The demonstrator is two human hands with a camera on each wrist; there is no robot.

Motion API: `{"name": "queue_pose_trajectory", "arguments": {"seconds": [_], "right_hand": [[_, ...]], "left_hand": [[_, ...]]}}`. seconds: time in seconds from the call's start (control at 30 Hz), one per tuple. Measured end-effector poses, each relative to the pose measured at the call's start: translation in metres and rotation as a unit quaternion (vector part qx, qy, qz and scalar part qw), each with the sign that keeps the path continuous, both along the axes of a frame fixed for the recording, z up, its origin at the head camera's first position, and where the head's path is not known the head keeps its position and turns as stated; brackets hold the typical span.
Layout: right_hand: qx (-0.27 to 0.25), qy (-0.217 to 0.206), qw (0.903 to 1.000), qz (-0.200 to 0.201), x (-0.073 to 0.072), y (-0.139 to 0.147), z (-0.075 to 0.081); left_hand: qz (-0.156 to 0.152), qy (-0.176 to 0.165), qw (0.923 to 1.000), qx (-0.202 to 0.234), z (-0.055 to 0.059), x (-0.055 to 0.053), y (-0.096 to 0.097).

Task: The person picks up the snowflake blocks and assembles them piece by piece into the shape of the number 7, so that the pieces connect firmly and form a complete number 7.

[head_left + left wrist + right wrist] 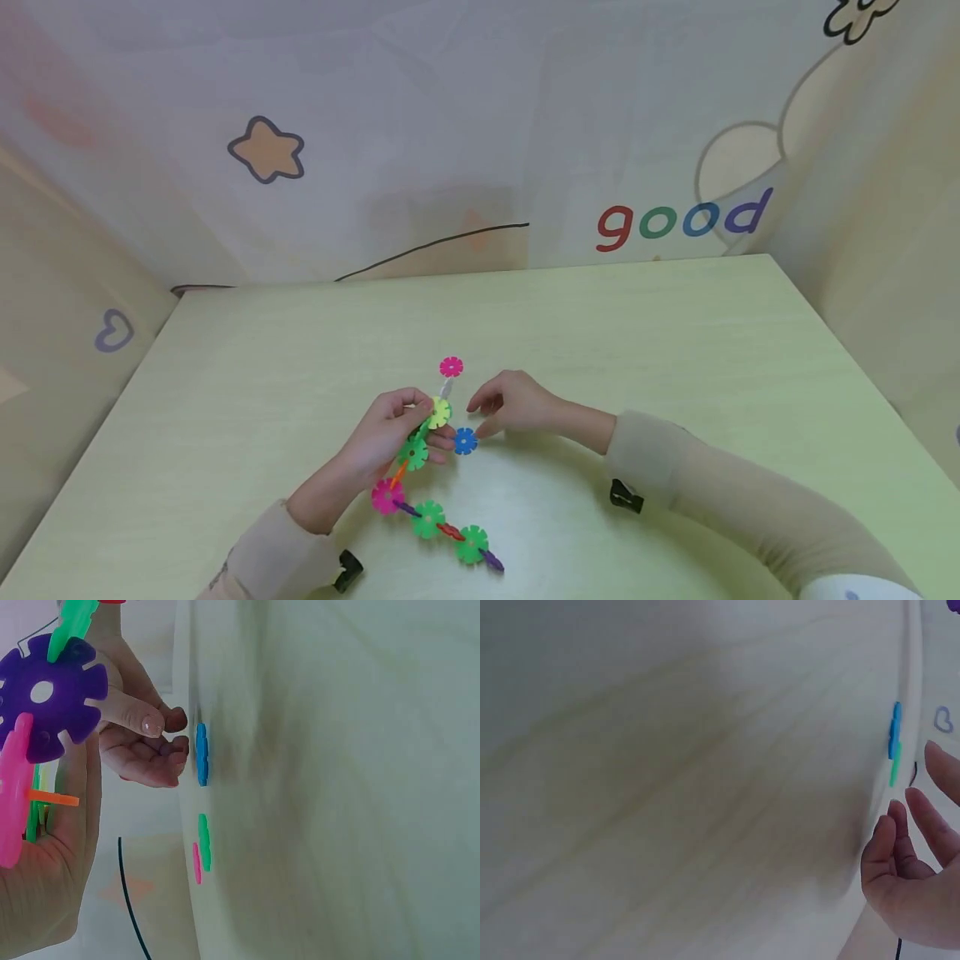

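Right hand (pixel 517 404) hovers near blue disc (pixel 466 441), face-on only in head view.

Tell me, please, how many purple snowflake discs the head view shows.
2: one purple disc joins a pink disc to a green disc; another ends the chain. The left hand may hide more.

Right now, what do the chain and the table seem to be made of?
The chain: probably plastic, smooth; its thin notched discs have even, bright colours. The table: perhaps wood or laminate, satin; it shows grain-like streaks and a soft glare.
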State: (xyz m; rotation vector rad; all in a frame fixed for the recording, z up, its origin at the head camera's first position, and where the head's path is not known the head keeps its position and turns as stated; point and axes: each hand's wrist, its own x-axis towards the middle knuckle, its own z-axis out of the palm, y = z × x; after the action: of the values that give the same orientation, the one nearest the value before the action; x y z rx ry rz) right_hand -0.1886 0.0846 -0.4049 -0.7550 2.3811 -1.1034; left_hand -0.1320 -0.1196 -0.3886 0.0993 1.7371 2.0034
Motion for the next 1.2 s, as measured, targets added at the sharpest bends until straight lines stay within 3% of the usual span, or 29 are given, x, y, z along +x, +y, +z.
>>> {"name": "queue_pose_trajectory", "arguments": {"seconds": [0.37,0.57,1.0,1.2], "right_hand": [[0.083,0.058,0.9946,0.023,0.005,-0.015,-0.006],[0.110,0.067,0.9917,0.007,0.008,-0.018,-0.005],[0.009,-0.024,0.9987,-0.044,-0.002,0.007,0.000],[-0.024,-0.027,0.9980,-0.052,-0.004,0.015,0.004]], "left_hand": [[0.012,-0.016,0.9995,0.024,0.000,0.004,-0.004],[0.008,-0.016,0.9992,0.037,0.000,0.003,-0.004],[-0.003,-0.006,0.9995,0.030,0.000,0.001,-0.002],[-0.005,-0.004,0.9997,0.025,-0.002,-0.001,-0.001]]}}
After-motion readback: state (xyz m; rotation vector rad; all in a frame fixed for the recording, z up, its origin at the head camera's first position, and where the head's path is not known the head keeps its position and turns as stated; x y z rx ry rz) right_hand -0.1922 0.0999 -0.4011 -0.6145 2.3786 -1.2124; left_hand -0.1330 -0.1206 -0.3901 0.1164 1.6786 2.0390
